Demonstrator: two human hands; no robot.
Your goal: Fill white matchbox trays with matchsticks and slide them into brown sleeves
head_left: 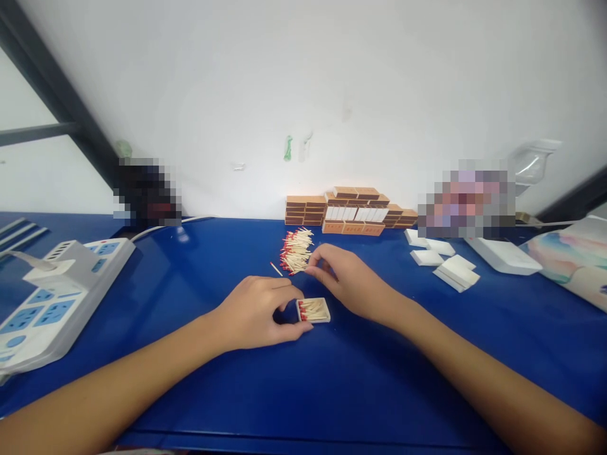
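A small white matchbox tray [328,302], part filled with red-tipped matches [313,309], lies on the blue table. My left hand [258,313] grips its left end, thumb at the near side and fingers at the far side. Beyond the tray is a loose heap of matches [298,249], their red heads mostly to the left. At the heap's near right edge, my right hand [348,278] has thumb and forefinger pinched together by the match ends. What is between those fingertips is too small to make out. One single match [275,269] lies just left of the heap.
Brown matchboxes [353,227] are stacked against the wall behind the heap. Several white box pieces [427,257] lie to the right, near a larger white case [505,254] and a colourful package [569,259]. On the left sits a power strip [61,316] with a plugged-in adapter [59,265].
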